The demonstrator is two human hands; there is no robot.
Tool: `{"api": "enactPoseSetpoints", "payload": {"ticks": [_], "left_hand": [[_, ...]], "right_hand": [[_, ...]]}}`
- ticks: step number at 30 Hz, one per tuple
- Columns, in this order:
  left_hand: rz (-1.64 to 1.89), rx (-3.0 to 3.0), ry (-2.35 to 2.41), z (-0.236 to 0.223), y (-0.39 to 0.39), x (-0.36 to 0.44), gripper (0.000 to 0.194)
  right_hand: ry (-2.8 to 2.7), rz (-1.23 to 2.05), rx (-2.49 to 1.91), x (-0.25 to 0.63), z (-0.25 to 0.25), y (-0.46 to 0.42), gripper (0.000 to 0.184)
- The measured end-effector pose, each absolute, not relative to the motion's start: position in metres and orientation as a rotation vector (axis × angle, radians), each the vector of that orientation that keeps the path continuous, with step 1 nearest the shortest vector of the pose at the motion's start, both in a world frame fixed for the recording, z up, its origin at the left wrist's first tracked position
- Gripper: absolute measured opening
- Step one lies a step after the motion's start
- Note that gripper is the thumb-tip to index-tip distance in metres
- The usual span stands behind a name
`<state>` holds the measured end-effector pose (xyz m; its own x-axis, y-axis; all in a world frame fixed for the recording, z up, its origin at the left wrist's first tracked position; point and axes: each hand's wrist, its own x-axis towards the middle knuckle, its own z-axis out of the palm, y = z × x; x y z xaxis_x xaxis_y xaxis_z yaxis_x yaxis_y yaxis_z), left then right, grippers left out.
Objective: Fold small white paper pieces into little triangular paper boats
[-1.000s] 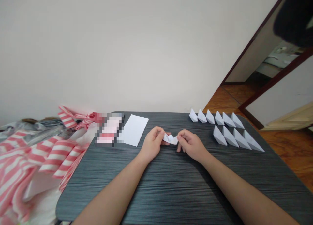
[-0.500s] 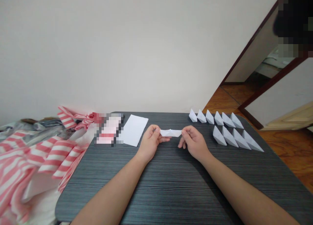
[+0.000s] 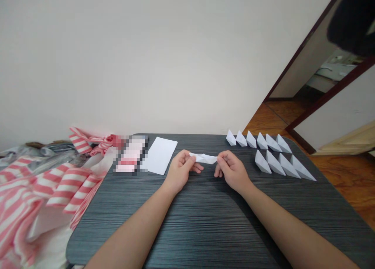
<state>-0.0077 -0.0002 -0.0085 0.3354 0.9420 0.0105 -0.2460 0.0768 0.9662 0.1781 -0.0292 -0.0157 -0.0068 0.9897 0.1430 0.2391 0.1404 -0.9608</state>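
Observation:
Above the middle of the dark table, a folded white paper boat (image 3: pixel 204 158) stretches between my two hands. My left hand (image 3: pixel 181 168) pinches its left end between thumb and fingers. At the right end, my right hand (image 3: pixel 231 168) grips the paper the same way, its lower fingers curled beneath. A small peak shows at the middle of the boat's upper edge. Several finished-looking paper boats stand on the right in two rows, a back row (image 3: pixel 250 139) and a front row (image 3: pixel 275 163).
A stack of white paper (image 3: pixel 161 155) lies on the table's (image 3: pixel 193 230) left side, beside a blurred-out phone-like item (image 3: pixel 131 154). Red-and-white striped cloth (image 3: pixel 63 187) is heaped left of the table. A pale wall (image 3: pixel 164 58) rises behind, with a doorway to the right.
The left end of the paper boat has tilted up slightly, and the fingers of my left hand have shifted on it. My right hand has hardly moved.

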Motion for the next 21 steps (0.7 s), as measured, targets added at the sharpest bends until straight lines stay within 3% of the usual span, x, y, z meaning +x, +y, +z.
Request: {"api": "enactPoseSetpoints", "payload": {"ticks": [11, 21], "left_hand": [[0.952, 1.195, 0.781, -0.009, -0.003, -0.007, 0.022], [0.925, 1.203, 0.792, -0.008, -0.004, -0.007, 0.026]], "right_hand": [[-1.57, 1.093, -1.285, 0.18, -0.016, -0.029, 0.022], [-1.66, 0.986, -1.307, 0.181, -0.008, -0.031, 0.024]]}}
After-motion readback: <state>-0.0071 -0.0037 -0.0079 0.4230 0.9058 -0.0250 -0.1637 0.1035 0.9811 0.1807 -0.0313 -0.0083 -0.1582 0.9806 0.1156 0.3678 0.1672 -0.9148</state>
